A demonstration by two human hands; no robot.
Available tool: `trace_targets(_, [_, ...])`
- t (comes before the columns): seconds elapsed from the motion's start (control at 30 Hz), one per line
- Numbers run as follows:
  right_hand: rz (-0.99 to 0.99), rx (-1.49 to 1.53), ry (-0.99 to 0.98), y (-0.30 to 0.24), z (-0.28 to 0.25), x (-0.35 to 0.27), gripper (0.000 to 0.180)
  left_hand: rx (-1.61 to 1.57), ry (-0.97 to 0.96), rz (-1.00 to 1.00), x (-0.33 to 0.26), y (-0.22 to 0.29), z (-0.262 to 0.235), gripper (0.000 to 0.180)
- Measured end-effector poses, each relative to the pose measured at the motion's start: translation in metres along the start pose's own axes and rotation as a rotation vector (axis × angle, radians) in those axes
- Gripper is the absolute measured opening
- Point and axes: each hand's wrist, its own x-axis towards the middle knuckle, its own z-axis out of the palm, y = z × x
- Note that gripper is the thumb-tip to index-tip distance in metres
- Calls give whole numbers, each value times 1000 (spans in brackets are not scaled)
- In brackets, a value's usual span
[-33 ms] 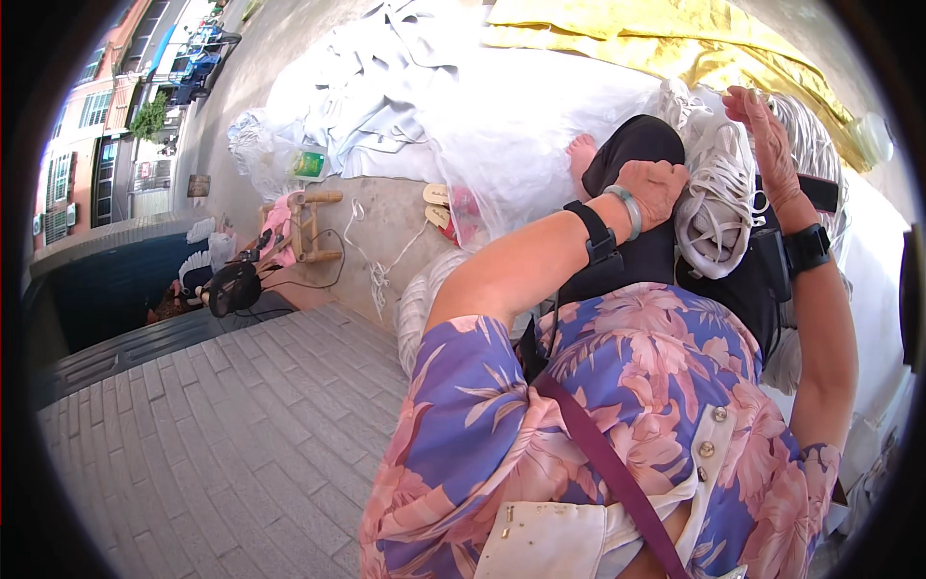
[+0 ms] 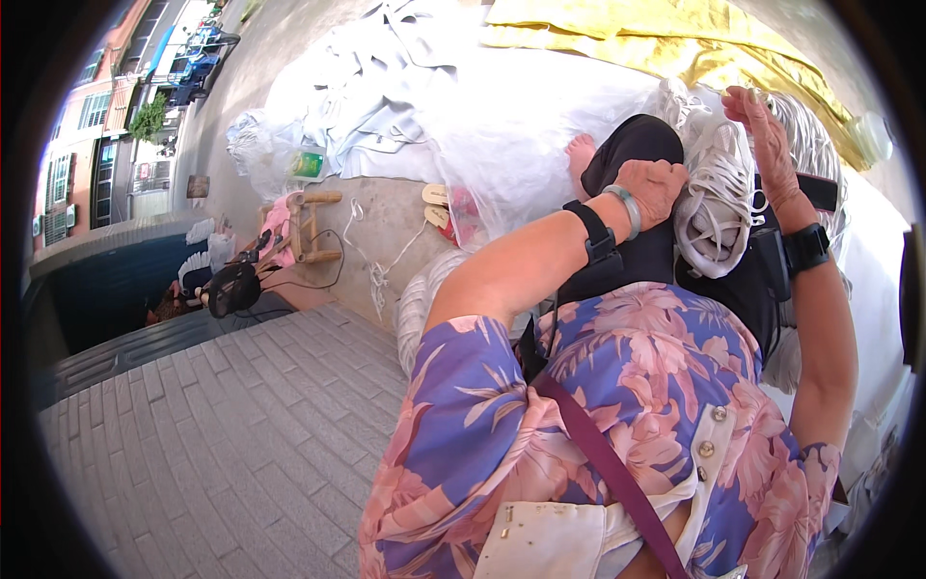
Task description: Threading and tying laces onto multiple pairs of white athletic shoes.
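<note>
A bundle of white cord netting (image 2: 719, 207) lies on my lap over black trousers. My left hand (image 2: 656, 188) is a closed fist gripping the bundle's left edge; its wrist has a black strap and a pale bracelet. My right hand (image 2: 767, 140) lies along the bundle's upper right side, its fingers stretched and hooked into the white strands. That wrist wears a black band. A bare foot (image 2: 582, 154) shows just left of my knee.
More white netting (image 2: 424, 299) is coiled on the ground by my left side. A white sheet (image 2: 502, 106) and a yellow cloth (image 2: 666, 34) lie ahead. A small wooden stool (image 2: 309, 227), a black fan (image 2: 231, 288) and grey paving (image 2: 222, 444) are to the left.
</note>
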Motion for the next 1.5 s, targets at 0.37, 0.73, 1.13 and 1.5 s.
trace_targets(0.37, [53, 86, 110, 13, -21, -17, 61, 33, 25, -2, 1, 1, -8, 10])
trace_targets(0.73, [62, 157, 102, 19, -26, -14, 58, 14, -38, -26, 3, 0, -5, 11])
trace_targets(1.13, [-3, 144, -48, -38, 25, 9, 58, 1, -26, -38, 2, -3, 0, 13])
trace_targets(1.5, [-832, 402, -1063, -190, 128, -154, 30, -101, 54, -15, 6, 0, 2, 8])
